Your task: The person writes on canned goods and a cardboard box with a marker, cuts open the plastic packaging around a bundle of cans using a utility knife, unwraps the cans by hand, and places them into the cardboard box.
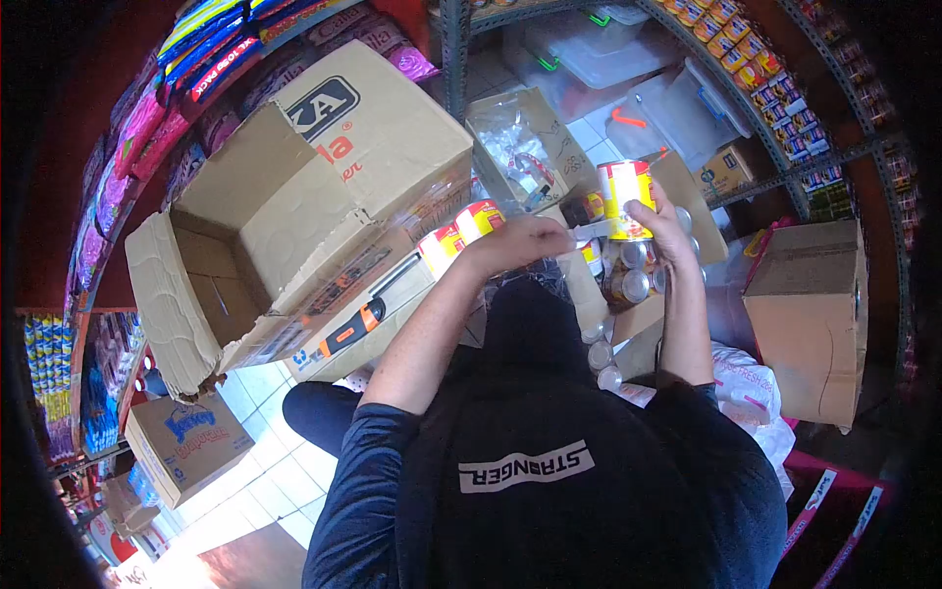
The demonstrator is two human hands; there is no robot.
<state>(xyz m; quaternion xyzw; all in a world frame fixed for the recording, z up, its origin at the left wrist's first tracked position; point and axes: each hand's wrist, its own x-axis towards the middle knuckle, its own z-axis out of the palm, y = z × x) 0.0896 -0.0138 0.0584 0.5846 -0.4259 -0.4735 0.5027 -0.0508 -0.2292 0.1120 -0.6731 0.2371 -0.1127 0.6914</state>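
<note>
My right hand (pixel 659 224) is wrapped round a can (pixel 625 196) with a yellow, red and white label, held upright above an open carton. My left hand (pixel 535 239) is closed in a pinch beside it, with a thin pale strip (pixel 592 232) at its fingertips reaching toward the can. What the strip is I cannot make out. Two similar cans, a nearer can (pixel 442 245) and a farther can (pixel 479 220), stand left of my left hand. Below my right hand, several cans (pixel 636 285) with shiny ends lie in the carton.
A large open cardboard box (pixel 392 128) stands at the left. Below it is a tool with a black and orange handle (pixel 353 329). A tall carton (pixel 805 314) and a white plastic bag (pixel 751 393) are on the right. Stocked shelves (pixel 775 88) surround the tiled floor (pixel 265 461).
</note>
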